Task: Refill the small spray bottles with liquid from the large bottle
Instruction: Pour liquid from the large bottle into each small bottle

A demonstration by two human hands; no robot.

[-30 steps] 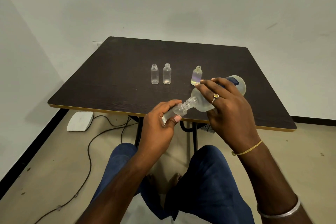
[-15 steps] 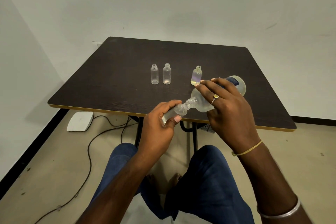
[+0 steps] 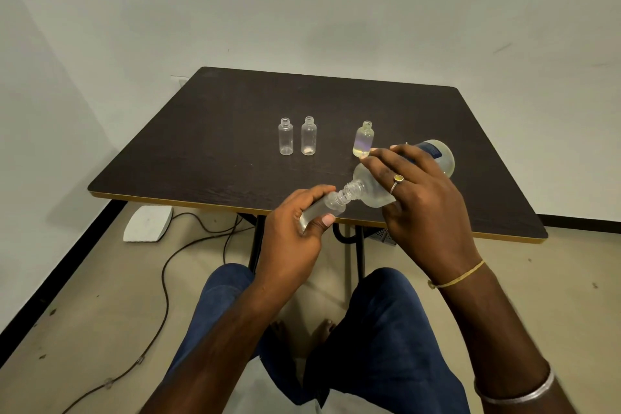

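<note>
Small spray bottle [image 3: 331, 207], clear, cylindrical, is enclosed by the curled left grip [image 3: 292, 239]; large bottle [image 3: 369, 191], translucent, rounded, is clasped by the right grip [image 3: 423, 202], mouths touching.

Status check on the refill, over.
Left hand grips small spray bottle, tilted. Right hand tips large bottle, neck at its mouth. Three uncapped bottles stand behind on the table, nothing in the way.

Matt dark wood-grain on table [image 3: 208, 158] (thin yellow edge band, slightly glossy). Clear smooth glossy plastic: large bottle [image 3: 369, 191], held small bottle [image 3: 322, 210], mid-frame. Blue cloth trousers [image 3: 386, 329] below. Shiny metal bangle [image 3: 514, 393], lower right.
</note>
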